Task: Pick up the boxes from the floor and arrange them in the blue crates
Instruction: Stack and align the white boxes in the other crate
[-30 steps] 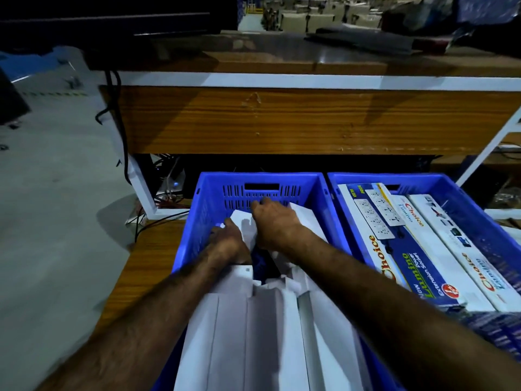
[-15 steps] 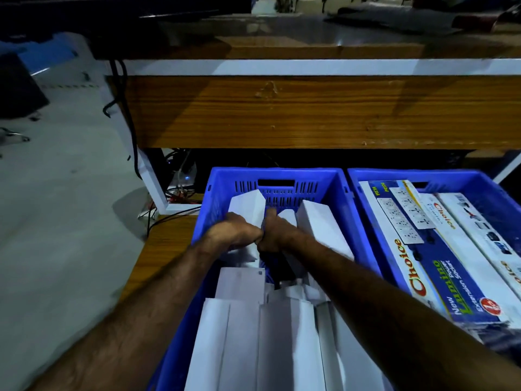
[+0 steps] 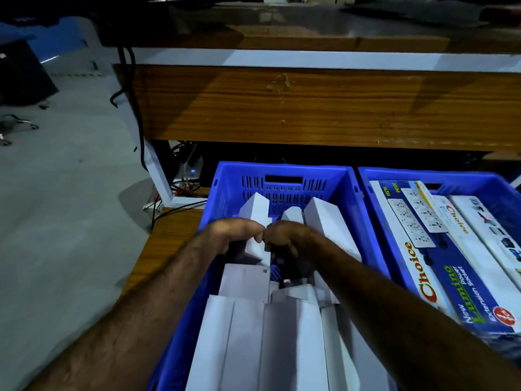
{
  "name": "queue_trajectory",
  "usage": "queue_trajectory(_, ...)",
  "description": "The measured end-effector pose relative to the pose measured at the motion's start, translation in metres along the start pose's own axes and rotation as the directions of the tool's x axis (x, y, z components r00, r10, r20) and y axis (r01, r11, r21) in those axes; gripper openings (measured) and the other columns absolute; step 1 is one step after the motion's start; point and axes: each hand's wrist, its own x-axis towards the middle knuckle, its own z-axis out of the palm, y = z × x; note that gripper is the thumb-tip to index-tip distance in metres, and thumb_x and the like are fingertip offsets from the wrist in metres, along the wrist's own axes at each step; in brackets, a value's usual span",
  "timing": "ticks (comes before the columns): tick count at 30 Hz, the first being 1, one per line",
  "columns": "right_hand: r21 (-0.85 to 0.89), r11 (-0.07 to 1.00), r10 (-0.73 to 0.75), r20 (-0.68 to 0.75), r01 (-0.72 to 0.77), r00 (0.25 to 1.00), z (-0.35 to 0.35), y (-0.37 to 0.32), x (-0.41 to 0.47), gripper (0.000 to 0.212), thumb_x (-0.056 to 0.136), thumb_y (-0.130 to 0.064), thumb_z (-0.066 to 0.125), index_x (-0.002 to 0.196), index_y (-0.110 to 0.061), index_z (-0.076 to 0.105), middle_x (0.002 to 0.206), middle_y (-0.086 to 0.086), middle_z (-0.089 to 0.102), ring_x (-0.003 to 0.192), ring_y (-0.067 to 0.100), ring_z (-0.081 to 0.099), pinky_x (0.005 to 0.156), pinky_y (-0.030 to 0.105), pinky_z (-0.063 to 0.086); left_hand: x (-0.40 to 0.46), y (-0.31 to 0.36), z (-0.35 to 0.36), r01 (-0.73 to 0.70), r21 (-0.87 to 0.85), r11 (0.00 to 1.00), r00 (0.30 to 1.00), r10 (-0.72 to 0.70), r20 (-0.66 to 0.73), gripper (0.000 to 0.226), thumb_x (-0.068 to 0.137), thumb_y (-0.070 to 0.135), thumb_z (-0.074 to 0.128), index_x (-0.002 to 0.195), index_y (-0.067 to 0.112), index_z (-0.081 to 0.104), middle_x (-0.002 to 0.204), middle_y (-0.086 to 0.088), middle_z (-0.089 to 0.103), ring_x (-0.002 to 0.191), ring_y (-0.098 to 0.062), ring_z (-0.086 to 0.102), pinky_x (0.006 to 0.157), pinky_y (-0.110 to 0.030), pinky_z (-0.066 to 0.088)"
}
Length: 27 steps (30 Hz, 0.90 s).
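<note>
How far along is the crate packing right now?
Done: the right blue plastic crate holds printed extension-socket boxes lying flat. In hand: the left hand and right hand grip a plain white box in the left blue crate. Left: settling it; floor boxes aren't visible.

**Both hands knuckle to knuckle**

Forearms stretched forward and converging. Left hand (image 3: 238,235) curled, fingers wrapped round a white box (image 3: 255,221). Right hand (image 3: 282,235) curled just beside it, knuckles touching; what it grips is hidden.
</note>
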Motion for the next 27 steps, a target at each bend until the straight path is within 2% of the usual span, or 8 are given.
queue_trajectory(2, -0.046, 0.999, 0.002, -0.045, -0.004, 0.999, -0.003, -0.002, -0.008, 0.02, 0.098, -0.006, 0.049, 0.079, -0.012, 0.053, 0.07, 0.005, 0.051, 0.053, 0.014, 0.048, 0.044, 0.021, 0.042, -0.003, -0.002, -0.004, -0.049, -0.065, 0.997, 0.997, 0.052, 0.049, 0.057, 0.056, 0.024, 0.064, 0.111, 0.008, 0.061, 0.1, -0.009, 0.058, 0.086, -0.025, 0.053, 0.073, -0.03, 0.044)
queue_trajectory(5, 0.062, 0.998, 0.028, -0.174, -0.017, 0.984, -0.004, -0.007, -0.015, 0.017, 0.094, -0.004, 0.048, 0.077, -0.006, 0.05, 0.065, 0.012, 0.049, 0.049, 0.021, 0.046, 0.046, 0.025, 0.036, -0.014, -0.001, -0.004, -0.107, -0.157, 0.982, 0.988, 0.123, 0.095, 0.036, 0.079, 0.008, 0.064, 0.114, 0.007, 0.062, 0.099, -0.008, 0.063, 0.087, -0.023, 0.058, 0.074, -0.031, 0.048)
queue_trajectory(9, 0.173, 0.962, -0.174, -0.217, 0.213, 0.961, -0.006, -0.008, -0.037, 0.018, 0.092, -0.005, 0.046, 0.097, 0.004, 0.06, 0.091, 0.025, 0.062, 0.08, 0.038, 0.06, 0.069, 0.04, 0.051, -0.021, -0.003, -0.006, -0.235, -0.308, 0.922, 0.954, 0.28, 0.11, 0.027, 0.079, -0.013, 0.064, 0.105, -0.005, 0.066, 0.097, -0.02, 0.069, 0.087, -0.031, 0.068, 0.079, -0.042, 0.059)
queue_trajectory(12, 0.372, 0.846, -0.357, -0.135, 0.381, 0.924, -0.011, 0.001, -0.059, 0.032, 0.076, -0.02, 0.054, 0.096, 0.005, 0.052, 0.089, 0.012, 0.053, 0.08, 0.035, 0.046, 0.07, 0.041, 0.04, -0.037, -0.007, -0.009, -0.336, -0.362, 0.869, 0.914, 0.394, 0.098, 0.042, 0.078, -0.017, 0.07, 0.119, -0.009, 0.064, 0.116, -0.024, 0.07, 0.107, -0.036, 0.07, 0.095, -0.045, 0.057)
queue_trajectory(16, 0.189, 0.828, -0.525, -0.069, 0.528, 0.848, -0.022, 0.019, -0.092, 0.06, 0.079, -0.024, 0.081, 0.133, -0.034, 0.057, 0.116, -0.001, 0.071, 0.106, 0.014, 0.069, 0.094, 0.036, 0.055, -0.077, -0.022, -0.008, -0.488, -0.376, 0.788, 0.822, 0.56, 0.106, 0.054, 0.077, -0.021, 0.07, 0.122, 0.009, 0.066, 0.114, -0.014, 0.074, 0.105, -0.025, 0.071, 0.081, -0.03, 0.06)
queue_trajectory(21, 0.078, 0.752, -0.657, 0.004, 0.655, 0.754, -0.022, 0.028, -0.129, 0.071, 0.075, -0.017, 0.088, 0.134, -0.039, 0.056, 0.117, 0.0, 0.069, 0.111, 0.015, 0.067, 0.097, 0.041, 0.055, -0.121, -0.061, -0.031, -0.551, -0.483, 0.681, 0.779, 0.627, -0.004, 0.083, 0.067, -0.017, 0.078, 0.137, 0.019, 0.054, 0.129, -0.01, 0.068, 0.118, -0.025, 0.066, 0.088, -0.034, 0.058)
queue_trajectory(25, -0.142, 0.597, -0.794, 0.034, 0.79, 0.606, -0.017, 0.026, -0.157, 0.077, 0.066, -0.013, 0.092, 0.134, -0.029, 0.059, 0.127, -0.007, 0.063, 0.121, 0.013, 0.06, 0.103, 0.043, 0.05, -0.165, -0.1, -0.053, -0.687, -0.072, 0.723, 0.726, 0.687, -0.024, 0.104, 0.06, 0.01, 0.096, 0.145, 0.035, 0.042, 0.141, 0.007, 0.06, 0.131, -0.014, 0.056, 0.109, -0.038, 0.047)
queue_trajectory(27, -0.399, 0.447, -0.842, 0.115, 0.801, 0.527, -0.016, 0.018, -0.174, 0.078, 0.062, -0.026, 0.092, 0.133, -0.032, 0.06, 0.127, -0.017, 0.058, 0.122, 0.007, 0.055, 0.104, 0.036, 0.046, -0.186, -0.118, -0.051, -0.706, 0.26, 0.659, 0.685, 0.728, 0.016, 0.105, 0.058, 0.041, 0.098, 0.146, 0.041, 0.04, 0.146, 0.022, 0.049, 0.138, 0.0, 0.043, 0.115, -0.021, 0.034)
